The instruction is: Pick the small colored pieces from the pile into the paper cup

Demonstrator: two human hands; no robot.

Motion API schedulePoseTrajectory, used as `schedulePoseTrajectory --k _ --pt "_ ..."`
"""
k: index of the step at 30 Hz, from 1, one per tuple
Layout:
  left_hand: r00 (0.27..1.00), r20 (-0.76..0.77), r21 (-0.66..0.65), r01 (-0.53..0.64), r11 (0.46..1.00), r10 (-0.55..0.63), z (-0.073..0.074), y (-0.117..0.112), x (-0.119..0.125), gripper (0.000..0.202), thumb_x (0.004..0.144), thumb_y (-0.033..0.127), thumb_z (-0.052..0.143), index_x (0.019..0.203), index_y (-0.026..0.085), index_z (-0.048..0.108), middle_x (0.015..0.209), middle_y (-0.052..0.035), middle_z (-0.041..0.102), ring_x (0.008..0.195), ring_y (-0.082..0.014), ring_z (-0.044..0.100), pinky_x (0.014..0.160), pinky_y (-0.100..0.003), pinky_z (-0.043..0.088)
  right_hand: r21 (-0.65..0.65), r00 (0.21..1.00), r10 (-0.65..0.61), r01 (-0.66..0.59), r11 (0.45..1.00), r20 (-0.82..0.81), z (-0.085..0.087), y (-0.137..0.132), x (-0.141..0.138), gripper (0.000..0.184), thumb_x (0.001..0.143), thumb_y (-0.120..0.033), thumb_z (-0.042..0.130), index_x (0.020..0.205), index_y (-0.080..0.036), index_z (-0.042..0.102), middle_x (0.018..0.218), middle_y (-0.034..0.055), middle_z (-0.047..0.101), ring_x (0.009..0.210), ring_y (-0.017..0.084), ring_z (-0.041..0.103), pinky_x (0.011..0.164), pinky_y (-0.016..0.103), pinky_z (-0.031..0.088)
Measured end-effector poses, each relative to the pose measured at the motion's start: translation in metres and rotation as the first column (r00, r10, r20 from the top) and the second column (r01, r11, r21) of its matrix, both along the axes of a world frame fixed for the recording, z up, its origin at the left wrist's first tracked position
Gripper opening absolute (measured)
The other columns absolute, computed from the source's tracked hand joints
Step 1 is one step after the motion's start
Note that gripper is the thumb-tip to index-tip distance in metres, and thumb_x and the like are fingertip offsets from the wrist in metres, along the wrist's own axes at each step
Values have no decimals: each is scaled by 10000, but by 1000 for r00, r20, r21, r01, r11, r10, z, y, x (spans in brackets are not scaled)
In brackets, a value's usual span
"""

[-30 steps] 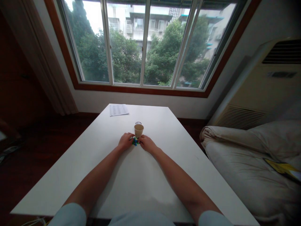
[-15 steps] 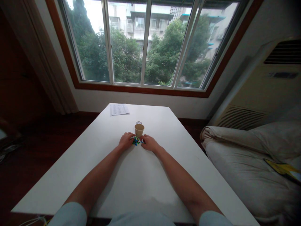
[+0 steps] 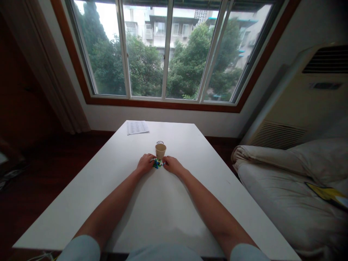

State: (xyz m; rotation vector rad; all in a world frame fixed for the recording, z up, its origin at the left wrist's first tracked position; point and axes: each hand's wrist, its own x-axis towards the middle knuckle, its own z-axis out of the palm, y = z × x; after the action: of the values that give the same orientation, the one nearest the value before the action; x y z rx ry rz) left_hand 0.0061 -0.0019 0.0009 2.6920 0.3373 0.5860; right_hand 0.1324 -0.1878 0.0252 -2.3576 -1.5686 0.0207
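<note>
A small heap of tiny blue, green, yellow and white pieces (image 3: 157,164) lies on the white table (image 3: 168,203), too small to make out their kind. Just behind it stands an upright brown paper cup (image 3: 160,150). My left hand (image 3: 146,163) rests at the heap's left edge, its fingers curled and closed, their tips by the pieces. On the other side my right hand (image 3: 172,165) is closed too, thumb and fingers drawn together at the heap's right edge. What either hand pinches is hidden or too small to see.
A thin dark looped item (image 3: 160,142) lies behind the cup. Printed sheets (image 3: 137,127) are at the table's far left corner. A cloth-covered sofa (image 3: 269,188) stands to the right, and a window (image 3: 163,54) rises beyond the table.
The fingertips of my right hand have shifted slightly and closed more at the heap's edge. My left hand and the cup stay in place; the view tilts a little.
</note>
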Motion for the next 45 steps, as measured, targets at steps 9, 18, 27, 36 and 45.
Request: schedulePoseTrajectory --k 9,18,27,36,45 --pt "1000 -3 -28 -1 1000 1 2 -1 0 292 875 228 561 1111 252 732 1166 -43 703 1072 -205 596 968 -319 440 -150 991 -115 103 983 -69 10 -6 6 276 825 -373 701 1038 -208 640 919 26 686 800 150 585 645 222 324" --pt "1000 2 -17 3 1000 -3 0 1 0 282 879 223 554 1098 247 730 1163 -46 699 1068 -202 588 975 -317 427 -215 995 -95 94 972 6 17 -5 -6 146 880 -211 562 980 -214 669 942 59 710 852 184 631 649 237 337" --pt "1000 -3 -13 6 1000 -6 1 0 -1 296 881 231 540 1107 253 730 1173 -44 696 1076 -204 587 976 -316 426 -240 984 -162 175 955 71 18 -1 -16 215 863 -291 577 1054 -223 647 977 99 711 879 233 658 661 267 389" --pt "1000 -5 -28 0 1000 0 -1 1 1 284 877 226 547 1090 247 733 1164 -50 697 1061 -202 586 973 -321 427 -233 982 -156 178 956 110 18 -2 -16 178 863 -260 553 995 -214 663 971 111 711 876 236 665 676 277 407" --pt "1000 -11 -35 -4 999 4 1 -1 0 288 870 232 560 1097 257 736 1170 -45 701 1082 -206 590 981 -319 431 -214 978 -149 178 960 146 16 0 -19 204 877 -241 548 1053 -215 647 1036 113 706 930 244 658 705 287 421"
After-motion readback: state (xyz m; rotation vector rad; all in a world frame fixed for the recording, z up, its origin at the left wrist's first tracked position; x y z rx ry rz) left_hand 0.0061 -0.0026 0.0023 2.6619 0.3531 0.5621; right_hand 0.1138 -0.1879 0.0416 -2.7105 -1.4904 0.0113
